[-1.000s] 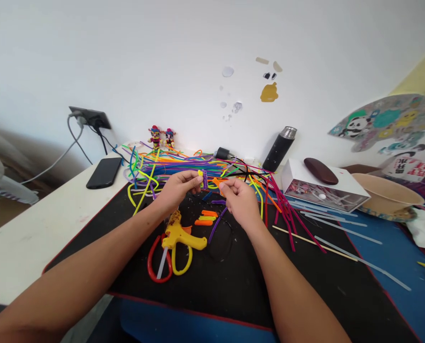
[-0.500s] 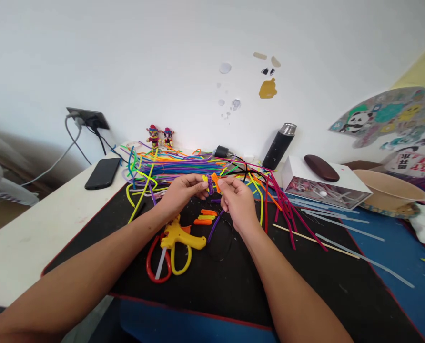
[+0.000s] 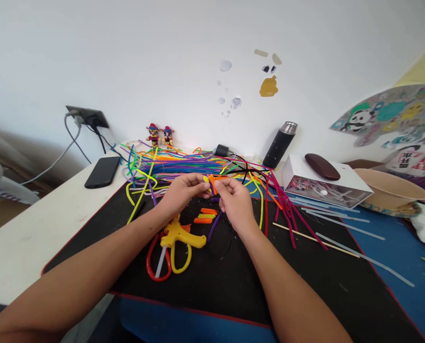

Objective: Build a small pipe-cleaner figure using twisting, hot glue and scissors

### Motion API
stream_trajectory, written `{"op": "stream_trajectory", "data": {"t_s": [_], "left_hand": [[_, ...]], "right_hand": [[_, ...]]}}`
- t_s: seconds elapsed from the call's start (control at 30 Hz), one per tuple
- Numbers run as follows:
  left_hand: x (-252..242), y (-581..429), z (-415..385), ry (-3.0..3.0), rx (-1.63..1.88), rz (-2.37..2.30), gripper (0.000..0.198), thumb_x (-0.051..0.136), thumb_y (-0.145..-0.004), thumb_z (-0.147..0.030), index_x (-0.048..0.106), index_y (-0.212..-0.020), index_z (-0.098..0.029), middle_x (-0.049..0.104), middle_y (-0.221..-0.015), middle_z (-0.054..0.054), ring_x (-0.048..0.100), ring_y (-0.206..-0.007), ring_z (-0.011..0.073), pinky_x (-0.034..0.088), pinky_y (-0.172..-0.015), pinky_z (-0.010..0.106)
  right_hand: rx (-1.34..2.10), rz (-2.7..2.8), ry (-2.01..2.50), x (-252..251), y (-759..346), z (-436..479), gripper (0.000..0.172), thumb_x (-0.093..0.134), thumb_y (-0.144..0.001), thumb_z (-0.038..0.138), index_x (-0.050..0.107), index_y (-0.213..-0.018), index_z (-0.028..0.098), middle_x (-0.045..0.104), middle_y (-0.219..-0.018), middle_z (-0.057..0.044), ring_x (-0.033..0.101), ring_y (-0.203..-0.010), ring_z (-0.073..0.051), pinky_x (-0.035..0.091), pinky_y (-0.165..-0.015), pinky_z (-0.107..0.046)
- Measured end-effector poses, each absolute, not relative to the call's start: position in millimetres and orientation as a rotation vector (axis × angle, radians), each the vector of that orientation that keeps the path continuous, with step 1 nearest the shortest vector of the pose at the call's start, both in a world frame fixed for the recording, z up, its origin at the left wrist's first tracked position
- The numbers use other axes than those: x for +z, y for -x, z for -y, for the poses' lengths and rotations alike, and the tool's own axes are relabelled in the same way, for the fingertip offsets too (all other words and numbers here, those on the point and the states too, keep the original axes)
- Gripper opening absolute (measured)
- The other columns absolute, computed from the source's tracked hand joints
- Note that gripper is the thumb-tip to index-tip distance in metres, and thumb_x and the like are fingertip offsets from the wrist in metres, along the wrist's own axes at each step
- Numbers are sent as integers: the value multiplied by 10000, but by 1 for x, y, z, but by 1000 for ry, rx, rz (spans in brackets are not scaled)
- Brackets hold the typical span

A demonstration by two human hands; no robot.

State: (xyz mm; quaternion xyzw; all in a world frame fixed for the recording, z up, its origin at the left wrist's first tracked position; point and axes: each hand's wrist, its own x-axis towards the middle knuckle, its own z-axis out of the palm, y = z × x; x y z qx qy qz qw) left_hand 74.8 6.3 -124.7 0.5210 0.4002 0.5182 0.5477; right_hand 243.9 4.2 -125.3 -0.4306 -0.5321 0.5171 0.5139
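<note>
Above the black mat, my left hand pinches a small yellow and purple pipe cleaner piece. My right hand grips a folded orange pipe cleaner piece, which lies up against the yellow and purple one. My fingertips cover part of both. Just below them, short folded orange and yellow pipe cleaner pieces rest on the mat beside a purple pipe cleaner. Nearer to me lie a yellow glue gun with a glue stick in its back and scissors with red and yellow handles, partly under it.
Bundled pipe cleaners spread along the back, with two small figures behind. A phone lies left. A black flask, a white box with a glasses case, glue sticks and a bowl are right.
My right hand has moved slightly left, bringing the orange piece against the yellow and purple piece. The gap between the two has closed.
</note>
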Motion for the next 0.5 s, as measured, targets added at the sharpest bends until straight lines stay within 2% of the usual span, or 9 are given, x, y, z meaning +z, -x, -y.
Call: {"op": "stream_trajectory", "data": {"t_s": [0.3,0.5], "left_hand": [[-125,-75,-6,-1243,1249,-975,410,952,-662,-463,716,-804,-159,735,-707,27,706,-636,171,610,-691,312],[-123,-77,-5,-1266,1257,-980,439,971,-636,-457,669,-755,-163,719,-660,14,697,-609,168,605,-657,305]], "right_hand": [[1098,1471,1085,-132,-248,-6,314,670,-920,532,669,-865,223,489,-529,70,390,-421,-109,273,-434,-252],[1030,1565,1090,-133,-251,-8,285,645,-947,488,642,-820,234,463,-525,72,384,-439,-114,275,-453,-248]]}}
